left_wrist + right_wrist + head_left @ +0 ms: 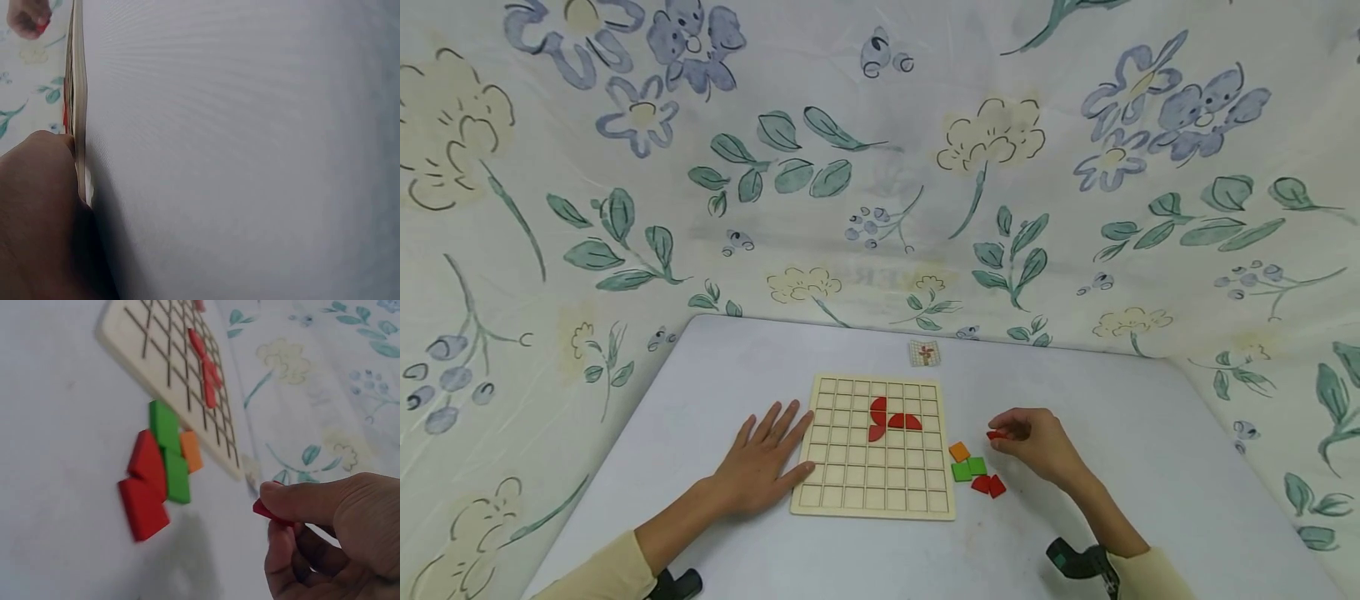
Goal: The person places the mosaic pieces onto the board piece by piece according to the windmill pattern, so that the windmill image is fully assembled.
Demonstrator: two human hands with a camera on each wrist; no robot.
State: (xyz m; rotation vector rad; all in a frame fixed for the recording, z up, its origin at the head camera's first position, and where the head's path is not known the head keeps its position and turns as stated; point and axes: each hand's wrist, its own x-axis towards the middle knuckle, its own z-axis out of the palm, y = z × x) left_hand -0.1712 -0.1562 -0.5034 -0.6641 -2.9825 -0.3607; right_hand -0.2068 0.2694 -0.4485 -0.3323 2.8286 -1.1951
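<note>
A pale wooden grid board (842,479) lies on the table, with several red quarter-round tiles (904,422) set in its upper middle cells. My left hand (762,462) lies with spread, straight fingers at the board's left edge, its fingertips and thumb touching the rim. To the right of the board, my right hand (1037,442) pinches a red tile (273,513) between thumb and fingers, above the table. Below and left of that hand lie two green tiles (164,425), an orange tile (191,451) and two red tiles (144,509) beside the board's right edge.
A small pattern card (924,353) with a figure on a grid lies behind the board. The white table (737,354) meets a flower-printed cloth (880,167) at the back and sides. Black wrist devices (1078,560) sit at both sleeves.
</note>
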